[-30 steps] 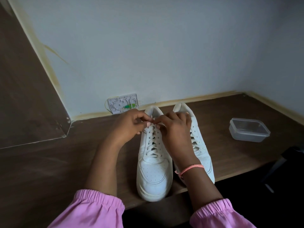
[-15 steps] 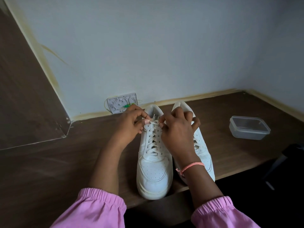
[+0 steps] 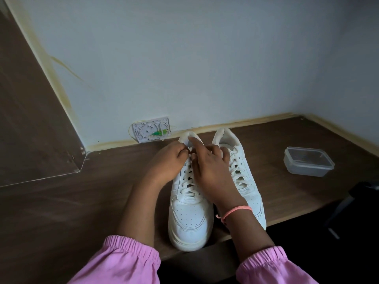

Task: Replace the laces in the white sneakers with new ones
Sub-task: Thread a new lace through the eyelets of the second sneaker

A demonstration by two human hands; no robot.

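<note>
Two sneakers side by side on table [image 3: 82, 212], toes near. Left sneaker [image 3: 189, 220] overhangs the near edge; right sneaker [image 3: 244, 171] just beside it. Lidded container [image 3: 308, 163] well right. Wall plate [image 3: 151, 130] behind sneakers, at far wall.

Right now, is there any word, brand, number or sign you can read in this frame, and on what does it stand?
None can be read.
White sneakers: no brand or number shows.
Wall plate: raised moulded marks only, too small to read.
Clear plastic container: no label shows.
</note>
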